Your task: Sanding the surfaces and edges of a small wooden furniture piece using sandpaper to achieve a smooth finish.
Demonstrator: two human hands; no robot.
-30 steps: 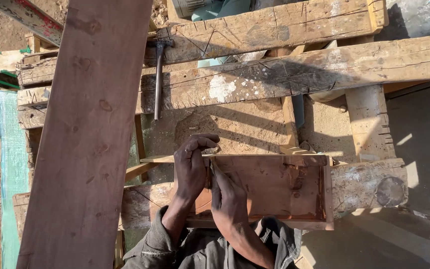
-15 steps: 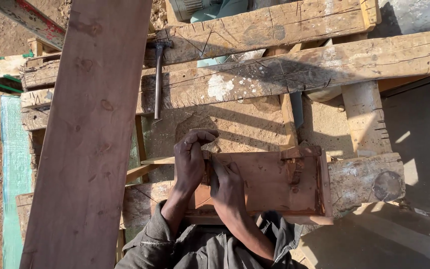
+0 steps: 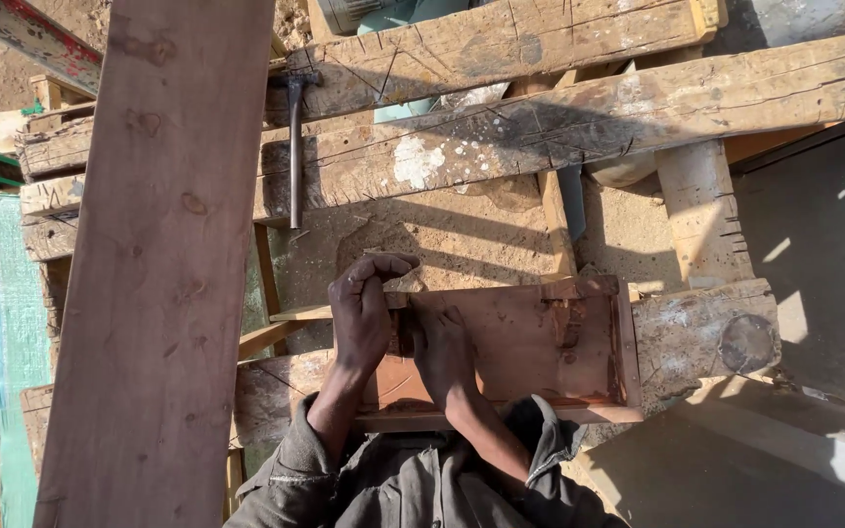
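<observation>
A person's left hand curls its fingers over the far left rim of a shallow reddish-brown wooden box, thumb and forefinger bent as if pinching the edge, while the right hand lies palm-down inside the box just beside it, fingers half-closed around a small dark piece that is too hidden to identify. The box is open-topped, with thin raised sides, a scuffed and stained floor and a rusty-looking fitting near its right end; it extends rightward from both hands and rests across a rough, pale weathered log. One broad brown plank rises along the left, close to the left hand. Beyond the box, past a sawdust-strewn surface, two scarred, paint-spattered timber beams run across, and a single steel hammer rests against them, head uppermost. Grey sleeves frame the bottom edge.
</observation>
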